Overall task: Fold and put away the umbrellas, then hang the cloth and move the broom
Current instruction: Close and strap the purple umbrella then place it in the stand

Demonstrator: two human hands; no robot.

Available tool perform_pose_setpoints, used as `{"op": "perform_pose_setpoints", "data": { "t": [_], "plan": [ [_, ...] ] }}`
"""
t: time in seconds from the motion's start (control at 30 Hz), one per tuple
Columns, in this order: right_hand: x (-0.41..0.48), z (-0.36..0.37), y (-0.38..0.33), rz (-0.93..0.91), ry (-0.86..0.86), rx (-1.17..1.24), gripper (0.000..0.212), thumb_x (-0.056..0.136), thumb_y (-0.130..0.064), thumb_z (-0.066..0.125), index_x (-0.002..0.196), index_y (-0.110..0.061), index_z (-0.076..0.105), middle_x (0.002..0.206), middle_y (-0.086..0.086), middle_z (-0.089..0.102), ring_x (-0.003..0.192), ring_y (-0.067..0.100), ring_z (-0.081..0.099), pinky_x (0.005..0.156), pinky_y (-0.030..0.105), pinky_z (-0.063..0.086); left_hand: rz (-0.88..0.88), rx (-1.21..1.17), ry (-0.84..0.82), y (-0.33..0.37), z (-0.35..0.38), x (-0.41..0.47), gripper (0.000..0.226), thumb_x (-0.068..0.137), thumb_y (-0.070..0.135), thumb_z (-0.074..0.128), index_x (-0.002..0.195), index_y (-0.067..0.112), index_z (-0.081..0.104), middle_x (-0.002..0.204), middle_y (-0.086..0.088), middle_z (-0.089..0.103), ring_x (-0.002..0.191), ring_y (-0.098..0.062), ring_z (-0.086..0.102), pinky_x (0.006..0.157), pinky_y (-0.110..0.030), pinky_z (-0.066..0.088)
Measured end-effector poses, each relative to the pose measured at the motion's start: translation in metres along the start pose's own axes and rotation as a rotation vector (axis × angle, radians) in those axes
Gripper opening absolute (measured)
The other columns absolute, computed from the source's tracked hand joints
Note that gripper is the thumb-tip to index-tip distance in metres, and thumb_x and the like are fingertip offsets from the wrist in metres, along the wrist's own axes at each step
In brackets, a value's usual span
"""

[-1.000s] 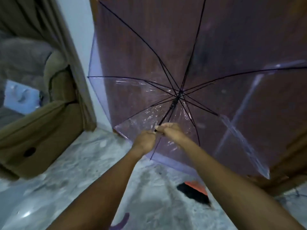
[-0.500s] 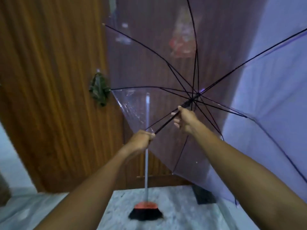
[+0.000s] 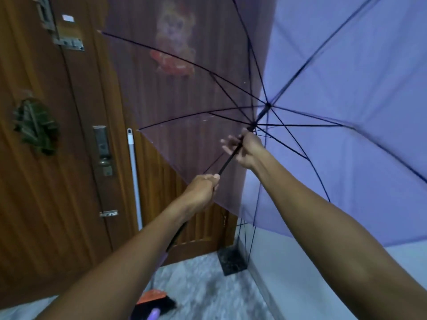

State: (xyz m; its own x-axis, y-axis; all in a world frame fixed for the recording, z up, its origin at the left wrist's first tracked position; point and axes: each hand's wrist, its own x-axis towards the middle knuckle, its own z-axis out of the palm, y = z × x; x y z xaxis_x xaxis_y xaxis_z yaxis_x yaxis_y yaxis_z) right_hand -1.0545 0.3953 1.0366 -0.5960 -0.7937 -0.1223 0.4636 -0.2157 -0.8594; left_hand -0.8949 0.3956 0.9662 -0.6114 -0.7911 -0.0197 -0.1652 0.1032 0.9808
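One umbrella, its see-through purple canopy spread wide and cut off at the top and right edges, is held up before a wooden door. The left hand is clenched round the black shaft low down. The right hand curls round it higher, just under the runner, with some fingers splayed. A picture on the door shows through the canopy, too blurred to read. One broom leans on the door, its head half hidden by the left forearm.
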Motion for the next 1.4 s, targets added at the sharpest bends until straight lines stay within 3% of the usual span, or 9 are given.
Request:
{"op": "perform_pose_setpoints", "data": {
  "t": [0.1,0.17,0.27,0.5,0.6,0.8,0.9,1.2,1.4],
  "plan": [
    [-0.010,0.006,0.024,0.087,-0.068,0.015,0.040,0.111,-0.029,0.034,0.075,-0.013,0.041,0.057,0.005,0.054,0.057,0.021,0.057,0.051,0.031,0.050,-0.049,-0.066,0.042,0.021,0.011,0.006,0.045,0.107,0.026,0.039,0.063,0.015,0.041,0.032,0.008,0.033,0.022,-0.009,0.028,0.036,-0.014,0.019],
    [-0.009,0.007,0.027,0.108,-0.069,0.070,0.043,0.110,-0.030,0.034,0.070,-0.017,0.036,0.047,-0.002,0.034,0.036,0.012,0.032,0.032,0.020,0.030,-0.043,-0.044,0.004,0.023,0.010,0.009,0.046,0.107,0.027,0.040,0.062,0.015,0.043,0.033,0.007,0.034,0.024,-0.009,0.028,0.039,-0.018,0.019],
    [-0.004,0.010,0.020,0.026,0.007,0.104,0.038,0.108,-0.021,0.031,0.069,-0.021,0.034,0.045,-0.007,0.018,0.030,0.007,0.013,0.030,0.014,0.012,-0.007,-0.038,-0.092,0.029,0.005,0.004,0.045,0.107,0.030,0.041,0.067,0.012,0.052,0.044,0.002,0.038,0.034,-0.011,0.030,0.041,-0.022,0.022],
    [0.004,0.022,-0.026,-0.127,0.108,0.021,0.036,0.107,-0.016,0.024,0.074,-0.024,0.037,0.042,-0.009,0.017,0.031,0.006,0.013,0.031,0.015,0.011,-0.025,-0.155,-0.373,0.004,-0.027,-0.032,0.049,0.107,0.033,0.037,0.068,0.006,0.052,0.041,-0.005,0.042,0.029,-0.016,0.038,0.035,-0.017,0.033],
    [0.002,0.031,-0.030,-0.134,0.113,0.066,0.036,0.107,-0.015,0.024,0.077,-0.026,0.038,0.041,-0.009,0.017,0.030,0.007,0.014,0.031,0.017,0.012,0.020,-0.183,-0.286,0.003,-0.034,-0.031,0.048,0.108,0.031,0.033,0.064,0.014,0.038,0.039,0.002,0.028,0.026,-0.011,0.023,0.035,-0.013,0.018],
    [-0.030,0.055,0.003,-0.095,0.048,0.155,0.041,0.109,-0.014,0.029,0.069,-0.018,0.036,0.054,-0.003,0.024,0.027,0.007,0.022,0.029,0.015,0.024,-0.016,-0.157,-0.187,0.029,-0.038,-0.007,0.049,0.107,0.035,0.034,0.060,0.021,0.034,0.046,0.002,0.024,0.028,-0.008,0.022,0.039,-0.008,0.021],
    [-0.036,0.059,0.023,0.002,-0.032,0.130,0.044,0.109,-0.019,0.027,0.065,-0.021,0.029,0.039,-0.005,0.022,0.024,0.007,0.016,0.027,0.011,0.013,0.029,-0.119,-0.115,0.045,-0.028,0.002,0.049,0.105,0.030,0.039,0.058,0.017,0.037,0.036,0.003,0.028,0.024,-0.010,0.022,0.037,-0.009,0.019],
    [-0.015,0.026,-0.031,-0.170,0.187,0.121,0.038,0.103,-0.011,0.026,0.067,-0.024,0.028,0.037,-0.008,0.017,0.026,0.005,0.012,0.030,0.006,0.011,-0.045,-0.256,-0.437,0.024,-0.035,-0.042,0.047,0.104,0.036,0.041,0.071,0.007,0.056,0.040,-0.003,0.044,0.031,-0.014,0.039,0.039,-0.021,0.029],
    [-0.028,0.028,-0.032,-0.149,0.143,0.094,0.039,0.104,-0.011,0.026,0.067,-0.022,0.032,0.036,-0.007,0.022,0.026,0.008,0.016,0.028,0.012,0.015,-0.014,-0.385,-0.279,0.031,-0.024,-0.050,0.048,0.106,0.031,0.038,0.061,0.014,0.035,0.037,0.005,0.026,0.028,-0.007,0.018,0.035,-0.018,0.015]
  ]
}}
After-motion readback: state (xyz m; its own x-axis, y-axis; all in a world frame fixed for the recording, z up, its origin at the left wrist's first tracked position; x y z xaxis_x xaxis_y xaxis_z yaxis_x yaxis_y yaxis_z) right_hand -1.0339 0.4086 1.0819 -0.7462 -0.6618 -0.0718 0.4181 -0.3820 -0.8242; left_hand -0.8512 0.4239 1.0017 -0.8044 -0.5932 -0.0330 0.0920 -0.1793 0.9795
